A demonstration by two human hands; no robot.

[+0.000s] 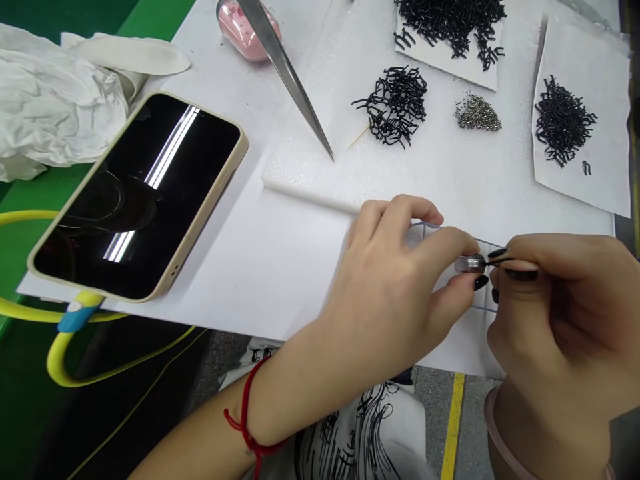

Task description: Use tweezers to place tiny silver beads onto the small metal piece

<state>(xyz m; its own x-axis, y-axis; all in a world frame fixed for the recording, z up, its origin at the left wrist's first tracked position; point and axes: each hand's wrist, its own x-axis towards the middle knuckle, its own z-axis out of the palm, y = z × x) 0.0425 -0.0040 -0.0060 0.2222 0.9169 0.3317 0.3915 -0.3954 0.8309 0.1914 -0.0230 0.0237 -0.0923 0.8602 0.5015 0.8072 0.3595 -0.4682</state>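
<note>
Left hand [400, 273] reaches in over the near edge of the work surface, palm down, thumb and index finger clamped on a small, short cylindrical piece, clear to silvery with a darker end [469, 263]. The piece is held up in the pinch, its dark end toward the right hand [560, 307]. Right hand: fingertips together on a thin black strand-like piece [496, 262], whose tip meets the dark end of the cylinder; whether it enters or only touches, cannot tell. Nails dark on both hands.

Under the fingers, a clear plastic tray with bluish divider lines [484, 308], partly hidden by both hands.

Just beyond, a white foam sheet [310, 180] carries a loose heap of black forked pieces [400, 100] with a thin pale wooden stick [359, 136] beside it, and a small mound of metallic grains [477, 113]. Farther off, a larger heap of similar black pieces [450, 23] on white paper; to the right, a smaller heap [563, 123] on another white sheet [580, 183].

Left of these, a pointed steel tool [295, 87] lies tip toward the hands, crossing a pink rounded object [245, 30]. Well apart from the hands, a black-screened phone in a beige case [140, 193], near a crumpled white cloth [55, 100].
</note>
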